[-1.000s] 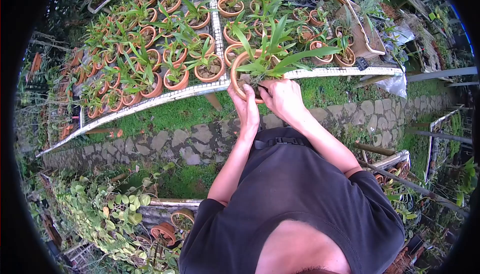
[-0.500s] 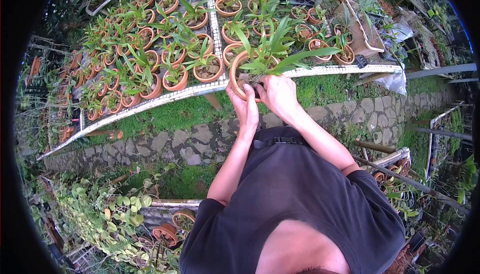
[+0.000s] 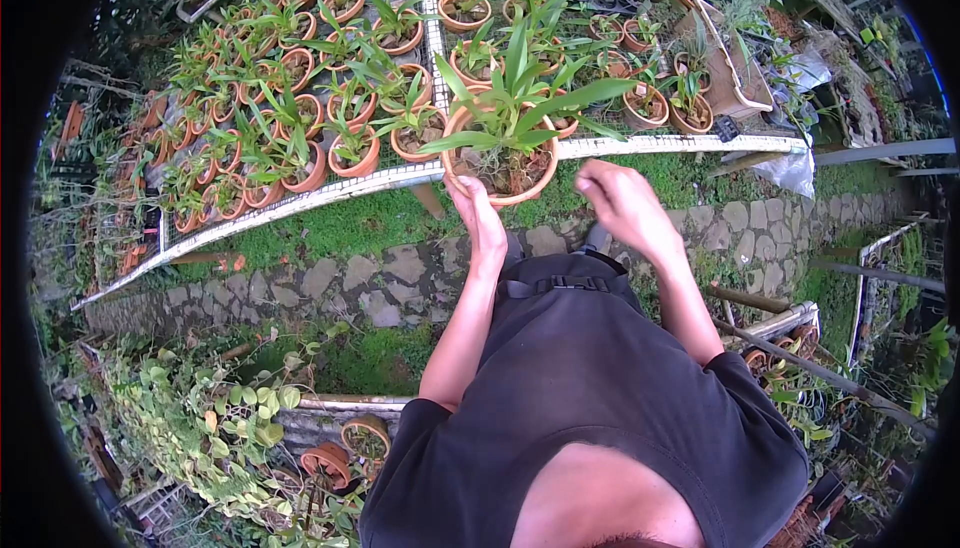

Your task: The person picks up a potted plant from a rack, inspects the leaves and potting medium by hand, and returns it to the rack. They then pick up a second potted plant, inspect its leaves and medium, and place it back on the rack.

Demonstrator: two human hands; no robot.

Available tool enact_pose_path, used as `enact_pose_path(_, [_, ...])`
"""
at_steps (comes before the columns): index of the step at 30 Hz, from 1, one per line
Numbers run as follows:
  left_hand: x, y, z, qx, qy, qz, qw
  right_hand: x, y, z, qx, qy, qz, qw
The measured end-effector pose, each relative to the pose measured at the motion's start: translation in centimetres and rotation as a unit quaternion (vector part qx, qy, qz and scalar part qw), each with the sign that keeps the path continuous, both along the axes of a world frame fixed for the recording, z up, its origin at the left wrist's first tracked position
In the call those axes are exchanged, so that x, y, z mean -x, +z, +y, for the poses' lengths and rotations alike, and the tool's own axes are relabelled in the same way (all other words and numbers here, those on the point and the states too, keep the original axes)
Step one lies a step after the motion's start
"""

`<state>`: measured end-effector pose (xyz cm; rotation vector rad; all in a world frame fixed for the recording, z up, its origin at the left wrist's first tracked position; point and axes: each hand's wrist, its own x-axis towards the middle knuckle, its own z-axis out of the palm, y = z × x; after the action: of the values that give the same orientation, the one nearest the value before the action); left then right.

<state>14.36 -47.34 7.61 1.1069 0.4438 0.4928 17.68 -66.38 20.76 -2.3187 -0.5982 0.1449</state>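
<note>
A terracotta pot point(image 3: 532, 191) is held by its left side in my left hand point(image 3: 484, 223), close to the front edge of the bench. Its rim faces me, showing brown potting material and pale roots. From it grows a plant point(image 3: 515, 126) with long, strap-like green leaves. Apart from the pot, a short way to its right, is my right hand point(image 3: 632, 210). Its fingers are curled in with thumb and forefinger together; whatever they may pinch is too small or hidden to make out.
A white-edged mesh bench point(image 3: 330, 184) carries rows of similar potted plants point(image 3: 352, 151). At the right stand a rectangular planter point(image 3: 735, 83) and a clear plastic bag point(image 3: 795, 170). Below run grass and a stone path point(image 3: 400, 266). Leafy vines point(image 3: 225, 418) and more pots point(image 3: 326, 464) lie behind me.
My right hand has come out of the pot and moved right and slightly down. The pot has turned from a tilt so its opening and plant now show more fully; my left hand still holds it.
</note>
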Motion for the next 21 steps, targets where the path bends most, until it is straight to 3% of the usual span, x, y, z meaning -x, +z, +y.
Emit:
enact_pose_path(2, [0.1,0.4,-0.1,0.033,-0.001,-0.004,0.999,-0.2,-0.8,-1.8,0.079,-0.031,-0.021,0.996])
enact_pose_path(5, [0.2,0.7,-0.4,0.046,-0.019,-0.005,0.999,-0.3,-0.9,-2.9,0.092,-0.03,-0.026,0.995])
enact_pose_path(9, [0.1,0.8,-0.9,-0.025,-0.035,0.0,0.999,-0.1,1.4,0.9,-0.067,-0.06,0.076,0.993])
enact_pose_path(11, [0.0,1.1,-1.3,-0.051,-0.042,-0.006,0.998,0.4,0.2,2.5,-0.127,-0.067,-0.016,0.99])
enact_pose_path(13, [0.2,2.6,-1.5,-0.066,-0.048,-0.006,0.997,0.5,-0.5,2.8,-0.064,-0.116,-0.045,0.99])
enact_pose_path(16, [0.5,3.4,-1.6,-0.052,-0.053,-0.031,0.997,-0.1,-3.2,2.8,-0.139,-0.236,0.092,0.957])
enact_pose_path(19, [0.5,2.5,-1.6,-0.029,-0.072,-0.053,0.996,-0.8,-7.4,3.2,-0.338,-0.206,0.159,0.904])
enact_pose_path(21, [0.5,2.6,-1.8,-0.034,-0.095,-0.075,0.992,-1.3,-8.6,3.4,-0.455,-0.17,0.305,0.819])
